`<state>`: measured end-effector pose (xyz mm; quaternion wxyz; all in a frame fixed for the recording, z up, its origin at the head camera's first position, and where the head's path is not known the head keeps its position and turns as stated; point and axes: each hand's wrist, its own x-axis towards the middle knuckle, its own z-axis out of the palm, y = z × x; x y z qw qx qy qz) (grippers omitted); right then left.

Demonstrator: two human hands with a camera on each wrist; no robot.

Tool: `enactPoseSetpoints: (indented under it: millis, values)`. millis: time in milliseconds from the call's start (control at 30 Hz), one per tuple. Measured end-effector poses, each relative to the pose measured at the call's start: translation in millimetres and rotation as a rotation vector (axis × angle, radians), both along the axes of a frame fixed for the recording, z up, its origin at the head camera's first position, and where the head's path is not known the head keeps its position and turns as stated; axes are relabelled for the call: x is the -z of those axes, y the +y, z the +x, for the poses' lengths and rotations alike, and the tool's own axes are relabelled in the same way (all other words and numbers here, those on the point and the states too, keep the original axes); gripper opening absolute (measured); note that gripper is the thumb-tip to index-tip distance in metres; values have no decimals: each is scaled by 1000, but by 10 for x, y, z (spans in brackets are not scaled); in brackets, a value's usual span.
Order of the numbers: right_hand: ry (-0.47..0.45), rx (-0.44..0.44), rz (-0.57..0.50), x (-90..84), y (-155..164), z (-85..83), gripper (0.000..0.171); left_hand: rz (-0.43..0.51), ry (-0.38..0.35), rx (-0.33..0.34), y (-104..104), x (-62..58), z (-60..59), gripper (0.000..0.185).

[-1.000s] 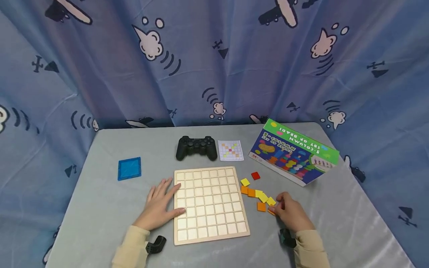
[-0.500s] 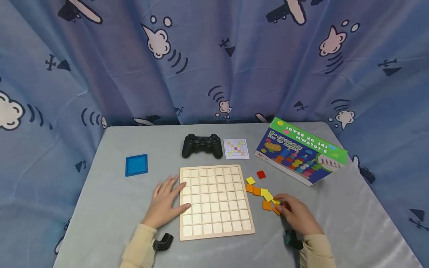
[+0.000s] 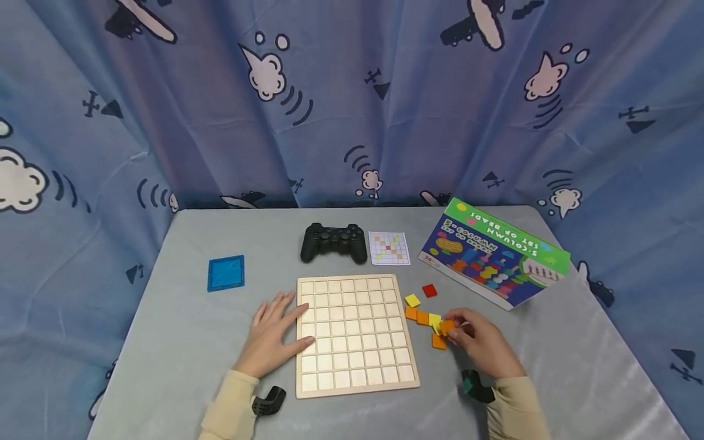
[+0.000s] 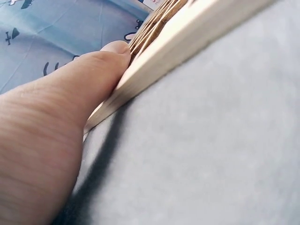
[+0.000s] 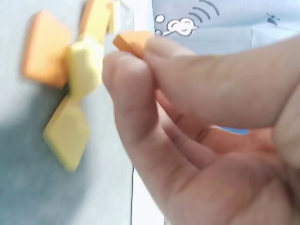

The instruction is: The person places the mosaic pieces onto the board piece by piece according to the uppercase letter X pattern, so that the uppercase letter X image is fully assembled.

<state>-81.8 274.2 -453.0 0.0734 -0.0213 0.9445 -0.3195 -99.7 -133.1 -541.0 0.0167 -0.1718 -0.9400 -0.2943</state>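
While left hand (image 3: pixel 269 342) outspread on board (image 3: pixel 357 335), orange tile (image 3: pixel 447 327) in pinch of right hand (image 3: pixel 486 345)

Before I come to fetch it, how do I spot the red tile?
Find the wooden grid board on the grey table. Beyond its right edge, look to the far end of the loose tiles, towards the colourful box. The red tile lies apart, the only red among yellow and orange.

Head view's pretty evenly lit with some sheen on the table (image 3: pixel 610 391) lower right, but right wrist's upper-left tiles (image 5: pixel 46 50) are blurry.
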Motion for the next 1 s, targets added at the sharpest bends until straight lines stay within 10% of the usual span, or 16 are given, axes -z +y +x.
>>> enactPoseSetpoints:
  millis: [400, 1000]
  values:
    - [179, -177, -100, -115, -469, -390, 28, 12, 3, -3, -17, -13, 3, 69]
    - [173, -376, -241, -51, -1266, -776, 26, -61, 101, -90, -30, 13, 2, 77]
